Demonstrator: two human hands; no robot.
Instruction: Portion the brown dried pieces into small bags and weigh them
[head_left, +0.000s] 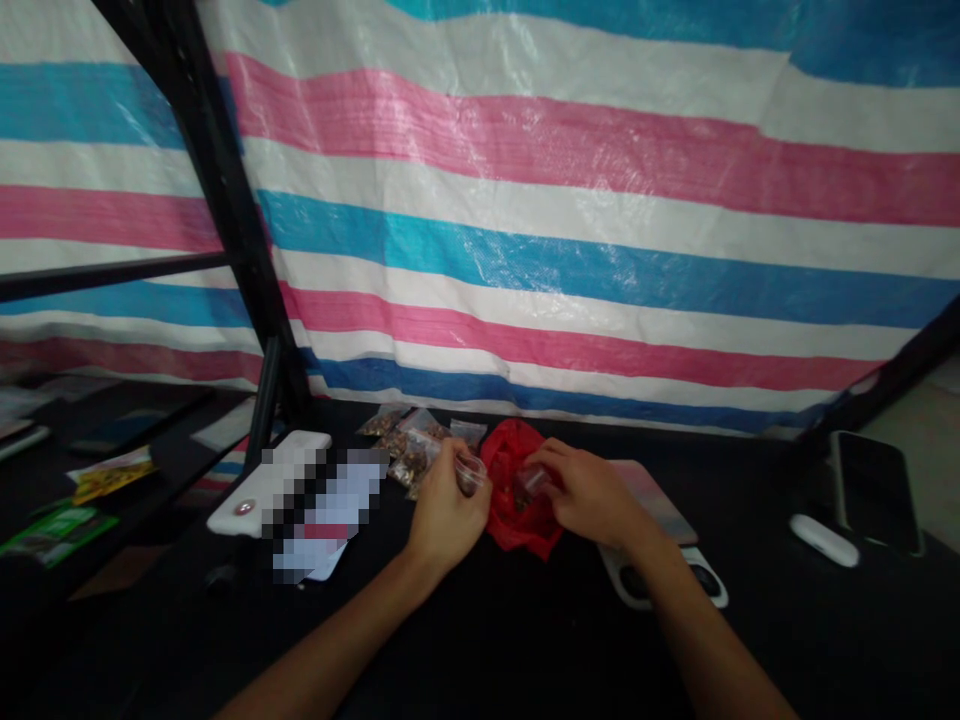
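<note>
Fingers (459, 462) of the left hand (448, 510) pinch a small clear plastic bag (470, 474), while those of the right hand (590, 490) grasp a similar bag holding something brown (531, 485). From the head view, both hands work just above a crumpled red plastic bag (523, 533), near the far edge of the black bench (480, 640). Filled small bags (409, 450) lie just left of it, beneath the striped tarp (525, 230). A white slab (259, 485) and a pixelated packet (322, 510) sit further left; a pink pad (652, 500), mouse (667, 580), and phone (874, 490) lie right.
</note>
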